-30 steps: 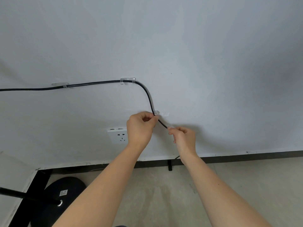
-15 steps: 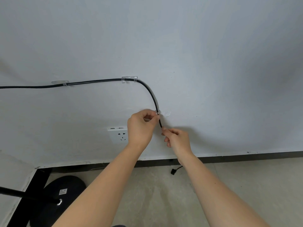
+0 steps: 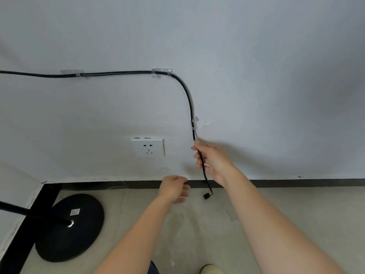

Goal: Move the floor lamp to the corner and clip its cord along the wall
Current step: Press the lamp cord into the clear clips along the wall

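1. Cord (image 3: pixel 187 91): one black cord runs along the wall (image 3: pixel 256 56) above the socket (image 3: pixel 148 147), then bends down to the right of it.
2. Clips: three clear clips hold the cord, the left clip (image 3: pixel 72 73) and the middle clip (image 3: pixel 161 72) above the socket, and the lower clip (image 3: pixel 194 122) up and to the right of it.
3. Plug (image 3: pixel 206 195): one small black end hangs free, below and right of the socket, just above the floor (image 3: pixel 197 224).
4. Right hand (image 3: pixel 212 160) pinches the cord just below the lower clip.
5. Left hand (image 3: pixel 174 187) hangs below the socket, fingers loosely curled and seemingly empty, though blur hides them.
6. Lamp base (image 3: pixel 69 226): one black disc with its pole (image 3: pixel 29 213) sits in the corner, below and left of the socket.
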